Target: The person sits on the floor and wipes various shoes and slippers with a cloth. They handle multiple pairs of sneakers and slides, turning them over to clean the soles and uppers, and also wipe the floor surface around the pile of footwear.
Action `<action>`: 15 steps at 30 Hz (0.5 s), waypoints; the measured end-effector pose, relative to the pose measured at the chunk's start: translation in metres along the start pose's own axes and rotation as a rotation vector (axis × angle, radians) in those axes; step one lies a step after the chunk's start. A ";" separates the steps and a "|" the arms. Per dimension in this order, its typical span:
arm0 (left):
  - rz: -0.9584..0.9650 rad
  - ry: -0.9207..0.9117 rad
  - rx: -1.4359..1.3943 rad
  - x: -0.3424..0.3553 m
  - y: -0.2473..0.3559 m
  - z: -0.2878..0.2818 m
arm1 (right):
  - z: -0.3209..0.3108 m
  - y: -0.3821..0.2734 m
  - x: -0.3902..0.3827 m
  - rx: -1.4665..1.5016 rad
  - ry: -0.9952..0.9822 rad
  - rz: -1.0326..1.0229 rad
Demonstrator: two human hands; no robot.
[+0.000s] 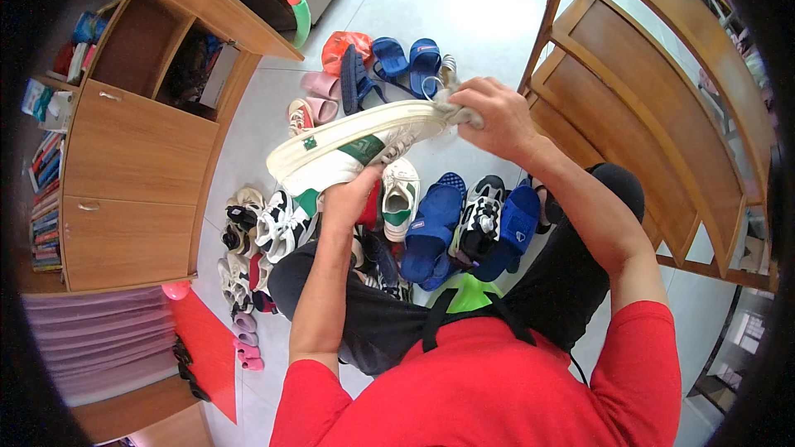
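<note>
My left hand (349,190) grips a white low sneaker (319,145) with a green patch and cream sole, held sideways above the shoes. My right hand (495,116) is closed on a greyish cloth (460,116) at the shoe's right end. Just beneath are another white sneaker with a green heel (400,199), blue slides (435,232), a black-and-white sneaker (479,219) and several other shoes (281,228) at the left. Farther off lie blue sandals (424,62), pink slides (323,83) and an orange-red bag (339,50).
A wooden cabinet (132,149) with books (45,199) stands left, a slatted wooden piece of furniture (629,108) right. A red mat (207,364) lies at lower left. My bent legs (563,290) flank a green object (468,294), perhaps a low seat.
</note>
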State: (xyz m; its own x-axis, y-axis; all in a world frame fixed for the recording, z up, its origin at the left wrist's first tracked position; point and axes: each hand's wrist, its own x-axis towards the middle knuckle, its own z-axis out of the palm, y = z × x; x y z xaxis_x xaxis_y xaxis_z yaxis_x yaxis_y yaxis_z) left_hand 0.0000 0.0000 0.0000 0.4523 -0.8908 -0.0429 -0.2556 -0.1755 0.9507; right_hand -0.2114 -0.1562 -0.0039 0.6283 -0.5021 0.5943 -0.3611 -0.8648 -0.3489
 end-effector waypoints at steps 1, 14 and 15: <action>-0.012 -0.036 0.038 0.001 0.002 -0.003 | -0.003 -0.002 0.000 0.038 0.033 0.074; 0.076 -0.199 0.099 -0.003 -0.013 0.032 | 0.025 -0.053 0.014 0.345 0.029 -0.278; 0.019 -0.179 -0.015 -0.001 -0.005 0.024 | 0.024 -0.045 0.005 0.316 -0.045 -0.245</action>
State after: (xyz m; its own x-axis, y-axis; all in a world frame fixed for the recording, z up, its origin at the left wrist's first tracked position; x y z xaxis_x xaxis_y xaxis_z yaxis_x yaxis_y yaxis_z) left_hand -0.0199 -0.0083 -0.0125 0.2880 -0.9545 -0.0776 -0.2494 -0.1530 0.9562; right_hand -0.1751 -0.1195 -0.0024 0.7016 -0.2743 0.6577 0.0284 -0.9115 -0.4104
